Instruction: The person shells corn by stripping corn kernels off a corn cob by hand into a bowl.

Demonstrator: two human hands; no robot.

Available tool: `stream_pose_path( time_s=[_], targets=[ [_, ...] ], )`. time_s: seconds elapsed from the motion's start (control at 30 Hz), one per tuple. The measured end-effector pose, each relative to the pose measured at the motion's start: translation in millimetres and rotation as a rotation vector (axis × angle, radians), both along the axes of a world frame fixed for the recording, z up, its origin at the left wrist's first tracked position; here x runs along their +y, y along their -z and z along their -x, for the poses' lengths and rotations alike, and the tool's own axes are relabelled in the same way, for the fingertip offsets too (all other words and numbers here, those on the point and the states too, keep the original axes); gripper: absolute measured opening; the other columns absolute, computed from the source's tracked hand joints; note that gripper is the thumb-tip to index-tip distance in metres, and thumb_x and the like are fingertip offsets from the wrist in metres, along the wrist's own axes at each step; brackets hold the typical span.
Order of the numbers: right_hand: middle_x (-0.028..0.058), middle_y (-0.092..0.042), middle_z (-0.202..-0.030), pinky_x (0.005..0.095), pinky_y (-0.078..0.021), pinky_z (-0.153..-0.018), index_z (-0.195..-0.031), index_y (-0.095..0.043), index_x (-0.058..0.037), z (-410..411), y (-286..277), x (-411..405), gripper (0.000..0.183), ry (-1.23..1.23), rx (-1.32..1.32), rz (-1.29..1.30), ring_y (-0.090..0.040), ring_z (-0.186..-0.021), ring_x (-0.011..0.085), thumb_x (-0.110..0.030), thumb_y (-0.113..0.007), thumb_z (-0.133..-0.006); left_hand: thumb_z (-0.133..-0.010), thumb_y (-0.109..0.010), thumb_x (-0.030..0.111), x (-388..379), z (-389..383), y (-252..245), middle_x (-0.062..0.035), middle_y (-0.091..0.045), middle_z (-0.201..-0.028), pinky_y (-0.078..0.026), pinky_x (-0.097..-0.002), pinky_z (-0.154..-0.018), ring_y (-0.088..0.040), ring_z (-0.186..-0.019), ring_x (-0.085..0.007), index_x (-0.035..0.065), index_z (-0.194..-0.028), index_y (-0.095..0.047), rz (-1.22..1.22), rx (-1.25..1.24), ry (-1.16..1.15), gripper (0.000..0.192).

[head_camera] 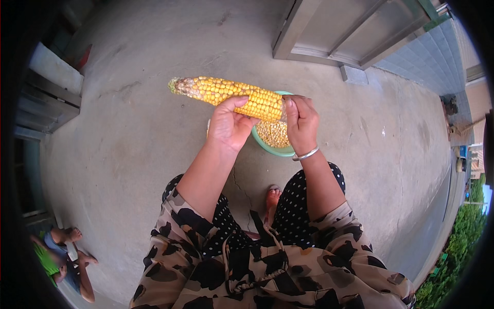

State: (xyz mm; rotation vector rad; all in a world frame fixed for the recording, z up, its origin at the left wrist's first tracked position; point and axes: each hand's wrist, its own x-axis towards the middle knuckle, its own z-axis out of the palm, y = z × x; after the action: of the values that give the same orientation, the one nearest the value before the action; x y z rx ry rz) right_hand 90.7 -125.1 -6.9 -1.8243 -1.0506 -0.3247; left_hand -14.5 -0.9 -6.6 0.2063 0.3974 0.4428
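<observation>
An ear of yellow corn (231,92) is held up lengthwise before me, its withered tip pointing left. My left hand (231,121) grips the middle of the ear, thumb on the kernels and fingers beneath. The stalk end at the right is pinched by my right hand (303,119), which has a silver-coloured bangle at the wrist. Kernels cover most of the ear; the tip looks bare and brownish. Below and partly behind the hands, a round green basin (270,150) holds many loose corn kernels (274,135).
Concrete floor (135,154) with cracks surrounds the basin. A metal-framed door (328,31) stands at upper right, a block (354,75) at its foot. Another person (63,258) sits at lower left, bare legs on the floor. A pale object's edge shows behind my left wrist.
</observation>
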Motion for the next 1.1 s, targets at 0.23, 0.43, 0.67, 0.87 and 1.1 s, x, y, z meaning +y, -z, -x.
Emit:
stream_pose_path(
  time_s=[0.23, 0.43, 0.67, 0.87, 1.1],
  targets=[
    [0.0115, -0.061, -0.083, 0.0358, -0.0438, -0.072, -0.082, -0.061, -0.0024, 0.9, -4.5, -1.3, 0.005, -0.023, -0.118, -0.066, -0.055, -0.08, 0.0282, -0.002, -0.061, -0.077, -0.078, -0.054, 0.006, 1.3, -1.9, 0.4, -0.0204, -0.053, -0.111, -0.035, -0.0554, -0.099, -0.049, -0.11, -0.0347, -0.0057, -0.106, -0.047, 0.061, -0.02, 0.004, 0.031],
    [0.0137, -0.06, -0.081, 0.0345, -0.046, -0.064, -0.087, -0.055, -0.0009, -9.7, 2.2, -13.2, 0.009, 0.187, 0.059, -0.032, -0.056, -0.07, 0.0283, -0.003, -0.06, -0.08, -0.079, -0.053, 0.006, 0.9, -4.0, -0.2, -0.021, -0.051, -0.114, -0.033, -0.058, -0.099, -0.048, -0.112, -0.0359, -0.0045, -0.108, -0.046, 0.069, 0.012, -0.01, 0.032],
    [0.0137, -0.06, -0.08, 0.033, -0.0469, -0.064, -0.091, -0.058, 0.0001, -27.3, 5.4, -21.9, 0.01, 0.305, 0.194, 0.095, -0.059, -0.07, 0.0243, -0.008, -0.057, -0.084, -0.081, -0.055, 0.009, 3.5, 0.7, -2.8, -0.0204, -0.05, -0.114, -0.032, -0.0601, -0.099, -0.046, -0.114, -0.0352, -0.0034, -0.109, -0.045, 0.073, 0.014, -0.032, 0.031],
    [0.0144, -0.06, -0.087, 0.0322, -0.0463, -0.07, -0.093, -0.062, -0.0009, -7.8, -6.4, -11.3, 0.015, 0.021, 0.199, -0.108, -0.057, -0.076, 0.0247, -0.012, -0.059, -0.083, -0.082, -0.059, 0.013, 0.2, -1.6, -3.1, -0.0145, -0.053, -0.111, -0.036, -0.0581, -0.096, -0.051, -0.108, -0.0296, 0.0023, -0.108, -0.047, -0.001, 0.086, -0.052, 0.03],
    [0.014, -0.058, -0.091, 0.0329, -0.0448, -0.071, -0.094, -0.064, -0.0031, 1.5, -2.8, -4.6, 0.017, -0.026, 0.111, -0.007, -0.055, -0.081, 0.0257, -0.013, -0.064, -0.08, -0.082, -0.061, 0.014, -2.8, 0.1, -6.2, -0.0122, -0.055, -0.109, -0.041, -0.0548, -0.092, -0.053, -0.105, -0.0281, 0.0039, -0.109, -0.048, -0.061, 0.089, -0.015, 0.032]
  ],
)
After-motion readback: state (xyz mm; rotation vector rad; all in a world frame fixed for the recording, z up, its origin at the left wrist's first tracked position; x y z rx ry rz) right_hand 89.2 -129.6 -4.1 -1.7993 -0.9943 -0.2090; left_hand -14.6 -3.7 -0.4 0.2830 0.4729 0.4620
